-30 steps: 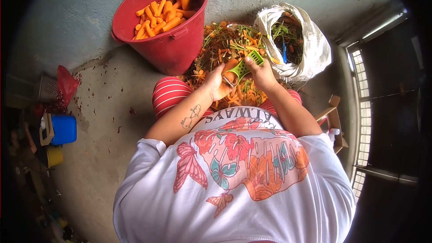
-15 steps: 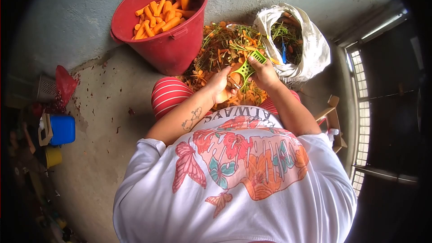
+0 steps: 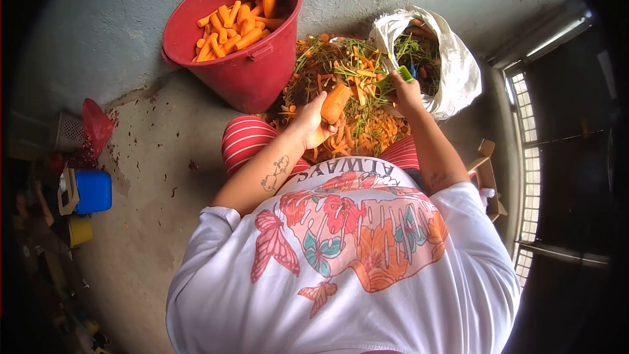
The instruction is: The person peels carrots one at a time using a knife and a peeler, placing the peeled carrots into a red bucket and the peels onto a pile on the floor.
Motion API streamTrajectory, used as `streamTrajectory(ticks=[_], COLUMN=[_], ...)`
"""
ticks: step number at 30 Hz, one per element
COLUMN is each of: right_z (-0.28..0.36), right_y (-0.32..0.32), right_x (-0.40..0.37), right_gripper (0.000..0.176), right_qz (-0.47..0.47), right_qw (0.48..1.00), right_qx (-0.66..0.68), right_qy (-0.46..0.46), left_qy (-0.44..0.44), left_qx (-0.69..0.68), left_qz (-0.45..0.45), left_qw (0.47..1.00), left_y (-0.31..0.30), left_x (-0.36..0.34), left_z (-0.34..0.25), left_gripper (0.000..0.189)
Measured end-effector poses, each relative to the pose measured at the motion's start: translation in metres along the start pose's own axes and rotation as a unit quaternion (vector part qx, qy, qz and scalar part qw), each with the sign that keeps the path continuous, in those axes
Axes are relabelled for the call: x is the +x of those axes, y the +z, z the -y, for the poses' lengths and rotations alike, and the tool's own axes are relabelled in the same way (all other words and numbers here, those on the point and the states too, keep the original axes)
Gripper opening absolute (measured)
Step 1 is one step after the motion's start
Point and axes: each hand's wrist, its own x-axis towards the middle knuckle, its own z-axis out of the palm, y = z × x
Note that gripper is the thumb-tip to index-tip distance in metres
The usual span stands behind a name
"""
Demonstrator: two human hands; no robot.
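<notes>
My left hand (image 3: 314,122) is wrapped round a peeled orange carrot (image 3: 335,103), held above a heap of peelings and green stalks (image 3: 357,59). To the right, my right hand (image 3: 405,94) grips a green peeler (image 3: 395,81) near the edge of a white sack (image 3: 458,72). The two hands are apart, and the peeler does not touch the carrot. Peeled carrots (image 3: 237,27) fill part of a red bucket (image 3: 246,72) at the upper left, one of them standing upright against its rim.
Leafy stalks and something blue lie in the sack. A blue container (image 3: 92,191), a yellow one (image 3: 79,229) and a red bag (image 3: 96,124) are at the far left. A cardboard box (image 3: 485,177) stands at the right, near a barred opening (image 3: 528,183).
My right hand has moved right with the peeler, away from the carrot. My left hand has shifted slightly left, and the carrot in it now shows more fully.
</notes>
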Motion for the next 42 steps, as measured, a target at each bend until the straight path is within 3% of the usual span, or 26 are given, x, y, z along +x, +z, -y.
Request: streamTrajectory(ticks=[1,4,5,6,7,9,10,11,14,17,23,24,28,39,42], right_z=[0.003,0.019,0.013,0.026,0.018,0.016,0.024,0.017,0.021,0.017,0.023,0.022,0.02,0.014,0.018], right_y=[-0.001,0.013,0.027,0.037,0.047,0.062,0.064,0.051,0.042,0.031,0.059,0.062,0.069,0.032,0.019], right_x=[0.001,-0.026,-0.03,-0.053,-0.061,-0.079,-0.082,-0.059,-0.035,-0.03,-0.082,-0.087,-0.093,-0.042,-0.029], right_gripper=[0.028,0.029,0.034,0.046,0.054,0.052,0.051,0.045,0.044,0.039,0.027,0.027,0.027,0.022,0.018], right_qz=[-0.032,0.068,0.178,0.347,0.377,0.43,0.404,0.473,0.256,0.156,0.194,0.21,0.184,0.138,0.046], right_qw=[0.999,0.983,0.942,0.881,0.877,0.856,0.876,0.828,0.928,0.928,0.972,0.971,0.982,0.985,0.997], right_qx=[-0.013,0.17,0.282,0.293,0.267,0.221,0.211,0.261,0.264,0.339,0.131,0.116,0.045,0.101,0.063], right_qy=[-0.011,-0.005,0.036,0.13,0.129,0.182,0.157,0.15,0.051,0.014,-0.001,-0.02,-0.023,-0.009,-0.008], left_qy=[0.019,0.066,0.075,0.087,0.079,0.064,0.057,0.047,0.03,0.051,0.055,0.044,0.02,-0.038,-0.038], left_qx=[0.006,0.014,0.004,0.01,-0.001,-0.023,-0.033,-0.022,-0.005,0.008,-0.043,-0.05,-0.044,-0.041,-0.047], left_qz=[-0.002,-0.037,-0.057,-0.034,-0.023,-0.001,-0.021,-0.013,0.012,0.001,0.007,-0.036,-0.014,0.035,0.075], left_qw=[1.0,0.997,0.996,0.996,0.997,0.998,0.998,0.999,0.999,0.999,0.998,0.997,0.999,0.998,0.995], left_y=[0.0,-0.007,-0.007,-0.009,0.0,0.017,0.014,0.004,-0.011,-0.005,-0.004,0.01,0.003,0.004,0.004], left_x=[0.0,0.012,0.015,0.016,0.01,-0.001,0.002,0.007,0.012,0.007,0.006,-0.004,0.004,-0.005,-0.01], left_z=[-0.003,-0.001,0.0,0.003,0.0,-0.002,0.0,0.002,0.004,0.004,0.006,0.002,0.005,0.008,0.003], left_gripper=[0.047,0.053,0.054,0.054,0.053,0.053,0.05,0.049,0.047,0.049,0.049,0.046,0.042,0.043,0.044])
